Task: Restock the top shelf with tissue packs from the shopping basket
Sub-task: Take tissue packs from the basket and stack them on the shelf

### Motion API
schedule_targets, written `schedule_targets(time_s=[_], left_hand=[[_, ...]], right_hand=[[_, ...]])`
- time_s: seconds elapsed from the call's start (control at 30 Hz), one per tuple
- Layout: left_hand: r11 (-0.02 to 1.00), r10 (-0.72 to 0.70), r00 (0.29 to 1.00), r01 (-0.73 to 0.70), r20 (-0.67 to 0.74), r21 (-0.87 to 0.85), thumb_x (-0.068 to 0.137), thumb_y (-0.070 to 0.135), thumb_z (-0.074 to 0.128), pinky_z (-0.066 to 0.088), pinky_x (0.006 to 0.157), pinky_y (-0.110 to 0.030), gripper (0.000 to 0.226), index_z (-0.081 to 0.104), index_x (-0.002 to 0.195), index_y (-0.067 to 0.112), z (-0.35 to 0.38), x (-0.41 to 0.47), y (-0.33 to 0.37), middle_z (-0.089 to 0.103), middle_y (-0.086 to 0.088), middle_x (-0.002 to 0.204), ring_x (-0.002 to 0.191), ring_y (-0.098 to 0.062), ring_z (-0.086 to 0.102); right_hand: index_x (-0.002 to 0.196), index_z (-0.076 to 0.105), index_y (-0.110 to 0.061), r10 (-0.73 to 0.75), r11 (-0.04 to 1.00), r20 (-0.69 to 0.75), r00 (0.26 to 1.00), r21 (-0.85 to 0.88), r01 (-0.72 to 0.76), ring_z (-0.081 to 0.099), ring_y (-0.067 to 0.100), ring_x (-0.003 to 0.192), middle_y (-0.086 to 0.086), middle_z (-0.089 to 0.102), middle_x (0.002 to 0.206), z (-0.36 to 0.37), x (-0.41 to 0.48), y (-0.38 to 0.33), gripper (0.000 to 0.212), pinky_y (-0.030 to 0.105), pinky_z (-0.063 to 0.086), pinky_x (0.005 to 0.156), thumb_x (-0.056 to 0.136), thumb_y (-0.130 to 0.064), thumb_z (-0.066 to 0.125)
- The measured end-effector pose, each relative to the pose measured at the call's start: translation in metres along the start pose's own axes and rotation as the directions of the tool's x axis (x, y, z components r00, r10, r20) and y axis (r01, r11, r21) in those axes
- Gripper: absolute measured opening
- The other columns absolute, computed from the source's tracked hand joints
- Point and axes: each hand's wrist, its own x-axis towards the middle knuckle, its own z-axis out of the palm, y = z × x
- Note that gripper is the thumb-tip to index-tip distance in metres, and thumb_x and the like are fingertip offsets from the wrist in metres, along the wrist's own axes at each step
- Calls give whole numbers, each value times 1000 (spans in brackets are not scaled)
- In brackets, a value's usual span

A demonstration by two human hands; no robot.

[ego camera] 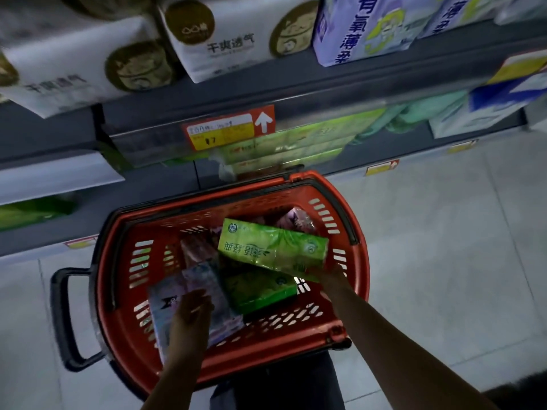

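A green tissue pack (273, 250) sits tilted above the red shopping basket (359, 261), near its right rim — the right hand (331, 276) reaches in palm-under, grip closed on the pack's lower edge. The left hand (189, 312), forearm extended, pinches a purple tissue pack (189, 288) at the basket's near-left corner. Another green pack (260, 291) lies inside.

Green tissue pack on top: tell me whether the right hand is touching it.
Touching. The head view shows the right hand gripping the near right corner of the green tissue pack, lifted above the red basket.
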Motion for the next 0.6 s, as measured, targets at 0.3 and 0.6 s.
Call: schedule_targets(time_s=[0.3,0.6], left_hand=[[999,-45,997,46,57,-8,98,9,45,43,72,-27,27,50,124,5,12,3,-4,56,-9,113,101,-23,54],[998,-24,998,27,56,-65,97,10,48,43,93,-37,17,50,113,15,1,-4,20,60,-11,112,106,-28,58]], right_hand=[[113,57,-4,41,999,19,999,16,-41,58,10,71,8,64,99,4,-1,1,38,19,43,53,78,-4,72],[113,63,-11,-147,969,79,986,213,127,68,28,98,9,72,102,-12,-29,6,63,41,52,90,58,-33,85]])
